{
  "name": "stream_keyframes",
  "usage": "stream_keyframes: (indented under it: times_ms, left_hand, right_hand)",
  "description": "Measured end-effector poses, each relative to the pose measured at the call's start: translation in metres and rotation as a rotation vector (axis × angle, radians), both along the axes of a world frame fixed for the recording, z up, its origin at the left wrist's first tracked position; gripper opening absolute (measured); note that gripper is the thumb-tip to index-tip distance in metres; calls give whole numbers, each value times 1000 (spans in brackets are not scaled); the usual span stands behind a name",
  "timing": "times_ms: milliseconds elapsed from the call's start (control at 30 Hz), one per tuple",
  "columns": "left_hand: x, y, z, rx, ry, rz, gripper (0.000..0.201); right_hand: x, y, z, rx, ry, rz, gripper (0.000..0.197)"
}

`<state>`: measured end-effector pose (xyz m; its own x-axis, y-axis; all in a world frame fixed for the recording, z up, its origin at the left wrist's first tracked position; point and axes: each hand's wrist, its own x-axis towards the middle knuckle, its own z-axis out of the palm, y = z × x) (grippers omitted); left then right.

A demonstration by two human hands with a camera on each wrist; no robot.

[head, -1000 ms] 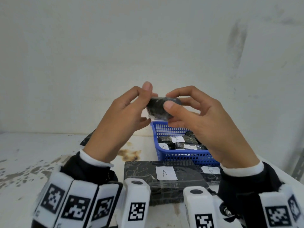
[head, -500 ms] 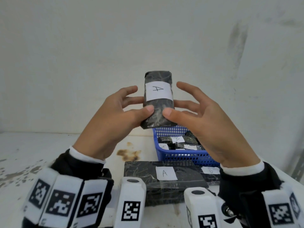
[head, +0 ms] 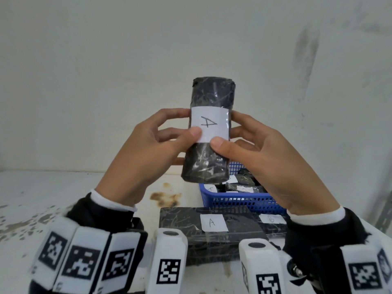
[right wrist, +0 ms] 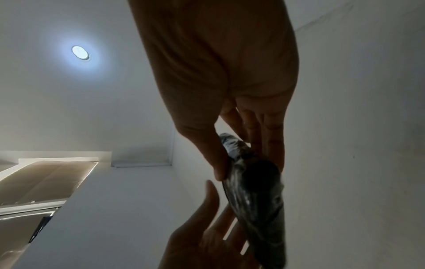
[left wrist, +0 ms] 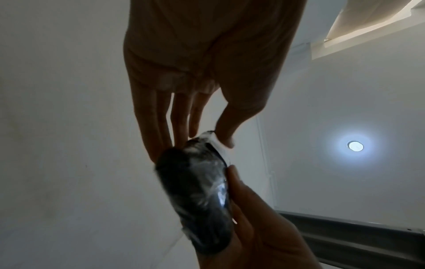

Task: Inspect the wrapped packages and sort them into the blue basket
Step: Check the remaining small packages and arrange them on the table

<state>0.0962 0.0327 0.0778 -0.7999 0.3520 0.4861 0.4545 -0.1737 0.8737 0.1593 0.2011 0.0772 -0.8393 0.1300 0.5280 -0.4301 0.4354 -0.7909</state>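
While both hands hold 1 wrapped package (head: 209, 132) upright w/ its white label (head: 210, 124) facing the head view, the step in hand looks like inspection: the "A" on the label is readable. The left hand (head: 148, 153) pinches the package from its side, thumb on the label's lower left corner, fingers (head: 169, 114) curled round the back. The right hand (head: 261, 160) does the same from the other side, thumb just under the label, fingers behind. So both are gripping the package; neither is free. The package sits in mid-air, above & a bit nearer than the blue basket (head: 239, 201).

Wrist views confirm the grip: left wrist shows the left hand (left wrist: 197, 63) w/ fingertips on the package (left wrist: 195, 196); right wrist shows the right hand (right wrist: 225, 72) clamped on the package (right wrist: 255, 196), though both views are dim & blurred.

The basket stands on the counter (head: 63, 200) & already holds several dark labelled packages. Just in front of it lie 2 flat packages, 1 marked A (head: 203, 230) & 1 w/ a label that looks like B (head: 272, 224), partly hidden by the right wrist.

Next move, as I judge it: label read, so lower the package fwd & down into the basket. That calls for clearing the near rim & probably tipping the package flat so it lies on those already inside. 1 hand could carry it alone. Wrap looks slick, so keep the pinch firm till it rests.
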Motion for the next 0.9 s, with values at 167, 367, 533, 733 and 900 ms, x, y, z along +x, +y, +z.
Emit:
stream_keyframes:
  times_ms: [167,367,533,733,900]
  left_hand:
    - [1,1,-1,-28,13,17,29]
    - [1,1,-1,-26,14,24,21]
    - [1,2,-1,-45,34,43,15]
    - [1,3,-3,-97,73,67,21]
    - [1,6,-4,-103,64,68,20]
  right_hand:
    - [-1,1,0,-9,-3,2,63]
    - [-3,2,-1,-12,-7,-1,54]
    - [-2,1,0,-59,27,-14,51]
    - [-1,0,0,-28,28,-26,54]
    - [0,1,2,-21,31,-103,43]
